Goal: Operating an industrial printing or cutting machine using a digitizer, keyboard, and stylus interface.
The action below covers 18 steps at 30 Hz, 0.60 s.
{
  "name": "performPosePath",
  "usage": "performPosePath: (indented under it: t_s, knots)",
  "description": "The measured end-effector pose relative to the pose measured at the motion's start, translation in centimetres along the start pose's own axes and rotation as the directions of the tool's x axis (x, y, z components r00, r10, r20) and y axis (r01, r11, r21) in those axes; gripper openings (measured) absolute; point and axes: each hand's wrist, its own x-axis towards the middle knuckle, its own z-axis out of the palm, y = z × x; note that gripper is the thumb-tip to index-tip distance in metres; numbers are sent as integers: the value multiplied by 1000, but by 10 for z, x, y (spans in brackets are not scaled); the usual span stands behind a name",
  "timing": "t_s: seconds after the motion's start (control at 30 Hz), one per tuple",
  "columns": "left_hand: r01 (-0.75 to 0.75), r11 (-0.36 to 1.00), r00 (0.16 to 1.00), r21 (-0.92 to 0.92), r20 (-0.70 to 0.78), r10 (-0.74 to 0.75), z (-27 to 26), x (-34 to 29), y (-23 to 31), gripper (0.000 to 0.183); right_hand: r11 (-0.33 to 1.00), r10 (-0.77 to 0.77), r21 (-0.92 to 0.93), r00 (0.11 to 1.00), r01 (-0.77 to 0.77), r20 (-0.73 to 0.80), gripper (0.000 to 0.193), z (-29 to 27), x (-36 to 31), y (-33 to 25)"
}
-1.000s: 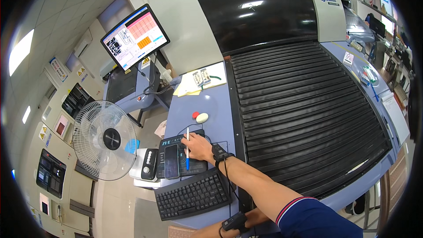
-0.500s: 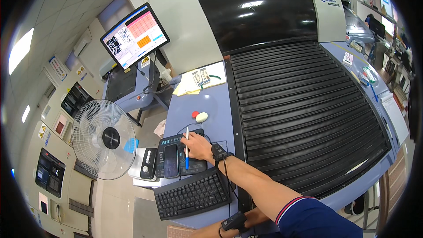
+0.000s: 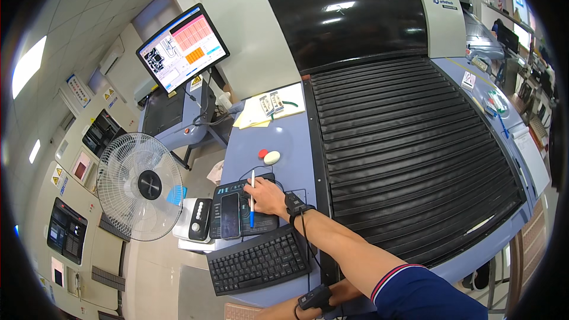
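Note:
My right hand (image 3: pixel 268 197) rests on a dark mouse pad (image 3: pixel 224 225), fingers curled round a white pen (image 3: pixel 252 201) with a blue end. Whatever lies under the palm is hidden. Just left of the pen a dark-screened phone (image 3: pixel 230 216) lies on the pad. At the lower edge, my left hand (image 3: pixel 345 290) is tucked below my right forearm, its fingers out of sight. Nearer than the pad sits a black keyboard (image 3: pixel 258 261). Black trackers with cables are strapped to both wrists.
A black ribbed cover (image 3: pixel 409 142) fills the machine bed on the right. Beyond the pad lie a red disc (image 3: pixel 263 154), a pale oval thing (image 3: pixel 271 157) and papers (image 3: pixel 252 111). Leftward stand a fan (image 3: pixel 139 186), a white-and-black box (image 3: pixel 195 220) and a lit monitor (image 3: pixel 182 47).

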Motion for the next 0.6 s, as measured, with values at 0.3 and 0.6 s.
performPosePath:
  t_s: [0.3, 0.6]
  knots:
    - [-230, 963, 957, 142, -146, 250, 12, -24, -12, 21, 1000, 3, 10, 1000, -3, 20, 33, -2, 4, -7]
    - [-251, 810, 896, -530, -444, -13, 24, -18, 7, 23, 999, 48, 5, 991, -49, 122, 36, -4, 9, -13]
